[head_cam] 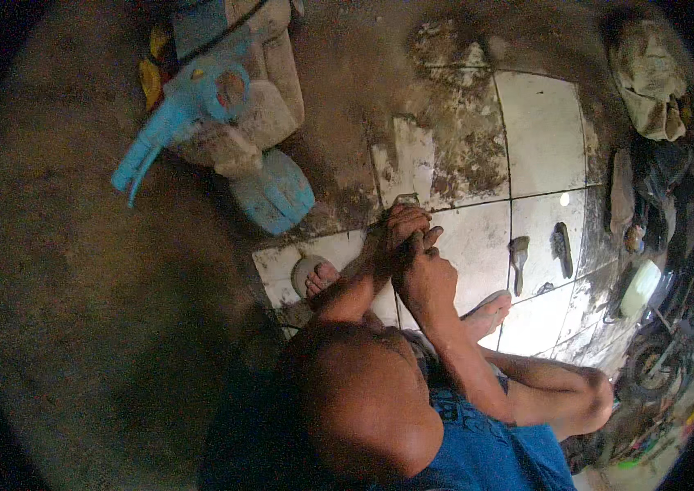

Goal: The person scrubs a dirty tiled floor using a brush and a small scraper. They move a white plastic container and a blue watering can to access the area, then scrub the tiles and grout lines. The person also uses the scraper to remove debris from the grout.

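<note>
My left hand is bent over low above the tiled floor, its fingers curled. A small pale, rounded object shows just past its knuckles; whether the hand holds it is unclear. Close against it is my right hand, partly closed, with a finger stretched towards the left hand. Dark shadow hides what lies between the palms. To the right, a paintbrush and a dark brush-like tool lie on the white tiles.
A blue plastic sprayer-like item and pale containers stand at upper left, by a blue container. A crumpled pale sack is at upper right. Dark clutter, a pale jug and a wheel line the right. My feet rest on tiles.
</note>
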`<move>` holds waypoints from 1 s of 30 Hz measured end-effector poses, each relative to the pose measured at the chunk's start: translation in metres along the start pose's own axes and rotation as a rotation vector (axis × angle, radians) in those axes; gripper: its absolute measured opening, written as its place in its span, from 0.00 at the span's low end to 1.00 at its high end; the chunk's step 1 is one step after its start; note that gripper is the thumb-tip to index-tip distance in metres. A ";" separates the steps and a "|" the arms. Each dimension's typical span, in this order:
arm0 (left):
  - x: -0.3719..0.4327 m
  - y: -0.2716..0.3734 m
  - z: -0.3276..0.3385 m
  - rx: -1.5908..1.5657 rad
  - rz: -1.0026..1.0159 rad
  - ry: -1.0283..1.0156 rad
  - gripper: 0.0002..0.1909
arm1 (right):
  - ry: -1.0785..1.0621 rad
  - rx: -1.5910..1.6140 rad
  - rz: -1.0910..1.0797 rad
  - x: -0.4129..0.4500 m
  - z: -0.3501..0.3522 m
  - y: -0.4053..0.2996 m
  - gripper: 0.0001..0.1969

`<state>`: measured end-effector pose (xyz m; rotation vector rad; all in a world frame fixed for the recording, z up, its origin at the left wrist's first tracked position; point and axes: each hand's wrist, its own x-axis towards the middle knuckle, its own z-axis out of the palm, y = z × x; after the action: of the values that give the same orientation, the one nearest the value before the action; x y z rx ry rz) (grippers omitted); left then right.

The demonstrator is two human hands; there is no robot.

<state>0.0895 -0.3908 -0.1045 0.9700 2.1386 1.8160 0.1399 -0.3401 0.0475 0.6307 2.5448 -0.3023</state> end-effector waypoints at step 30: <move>0.033 -0.039 -0.014 0.141 -0.088 -0.036 0.12 | 0.187 0.066 -0.145 0.048 -0.021 -0.010 0.28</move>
<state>0.0423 -0.3849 -0.1283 0.9138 2.2753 1.6141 0.0895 -0.3238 0.0416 0.5203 2.7763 -0.3959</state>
